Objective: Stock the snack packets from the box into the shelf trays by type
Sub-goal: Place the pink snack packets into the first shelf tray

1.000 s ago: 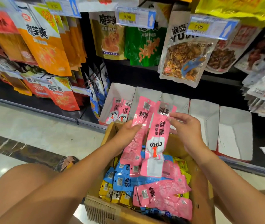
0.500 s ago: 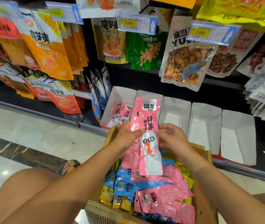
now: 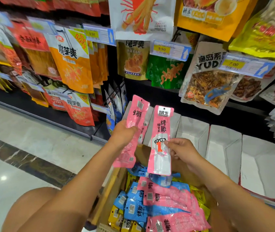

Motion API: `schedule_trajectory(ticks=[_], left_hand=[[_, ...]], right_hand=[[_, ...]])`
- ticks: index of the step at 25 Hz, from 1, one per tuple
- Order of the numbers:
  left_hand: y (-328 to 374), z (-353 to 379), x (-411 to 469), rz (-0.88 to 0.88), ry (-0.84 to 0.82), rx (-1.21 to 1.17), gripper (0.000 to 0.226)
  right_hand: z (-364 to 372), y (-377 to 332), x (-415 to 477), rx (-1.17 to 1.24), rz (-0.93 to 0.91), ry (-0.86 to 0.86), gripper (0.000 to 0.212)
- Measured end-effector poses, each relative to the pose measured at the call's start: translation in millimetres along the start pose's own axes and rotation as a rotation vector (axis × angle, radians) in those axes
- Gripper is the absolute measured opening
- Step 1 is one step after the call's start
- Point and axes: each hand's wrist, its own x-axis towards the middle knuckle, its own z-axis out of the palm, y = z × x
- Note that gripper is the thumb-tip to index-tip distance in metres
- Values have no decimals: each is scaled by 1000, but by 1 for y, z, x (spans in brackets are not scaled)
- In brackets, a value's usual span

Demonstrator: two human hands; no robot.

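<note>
My left hand (image 3: 125,131) grips a bunch of long pink snack packets (image 3: 137,111) held upright above the cardboard box (image 3: 110,190). My right hand (image 3: 182,148) pinches one more pink packet (image 3: 161,128) by its right edge, just to the right of the bunch. Both packets stand in front of the leftmost white shelf trays (image 3: 192,129), which they partly hide. Pink (image 3: 168,196), blue (image 3: 133,210) and yellow (image 3: 116,215) packets lie mixed in the box below my hands.
Further white trays (image 3: 257,164) stand in a row on the low shelf to the right. Hanging snack bags (image 3: 71,64) and price tags (image 3: 168,49) crowd the space above. A tiled floor (image 3: 24,148) stretches to the left, and my knee (image 3: 38,210) is by the box.
The two hands have risen and drawn apart, the pink packets now side by side instead of overlapping. The view has tilted up toward the shelf.
</note>
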Motion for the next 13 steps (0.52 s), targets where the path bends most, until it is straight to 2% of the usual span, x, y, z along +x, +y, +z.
schedule_trajectory(ticks=[1,4,7,10,13], left_hand=[[6,-13,3,18,24,15,45],[21,-51,11,70,119,62,28],[31,-83,14,60,188,43,20],[34,-104,14,24,210,35,22],[31,-115,17,9,228,30,23]], right_hand=[[6,-7,14,9,22,-10,17],[33,-25,56,46,91,-22,20],[64,-31,100,4,134,-46,21],[97,-23,149,-16,178,-54,24],[129,-8,198,-9,223,-34,18]])
